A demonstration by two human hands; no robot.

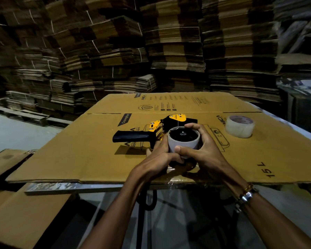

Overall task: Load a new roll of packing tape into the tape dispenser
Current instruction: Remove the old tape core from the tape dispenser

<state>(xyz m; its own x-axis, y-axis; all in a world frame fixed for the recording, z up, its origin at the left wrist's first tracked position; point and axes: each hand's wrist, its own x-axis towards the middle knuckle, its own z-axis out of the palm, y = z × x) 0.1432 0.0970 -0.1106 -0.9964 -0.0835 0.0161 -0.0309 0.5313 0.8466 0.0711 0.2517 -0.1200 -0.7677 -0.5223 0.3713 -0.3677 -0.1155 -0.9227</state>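
Both hands curl around the empty grey cardboard core (183,144) sitting on the hub of the black-and-yellow tape dispenser (151,131), left hand (161,156) gripping its near-left side, right hand (200,147) wrapping its right side; the new tape roll (240,126) stands well apart to the right on the flattened cardboard box (79,155)

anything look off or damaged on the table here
Nothing looks damaged. The black and yellow tape dispenser lies on its side on the flattened cardboard box, with both hands, left hand and right hand, gripping the bare grey cardboard core on its spool. The clear tape roll sits apart, unloaded.
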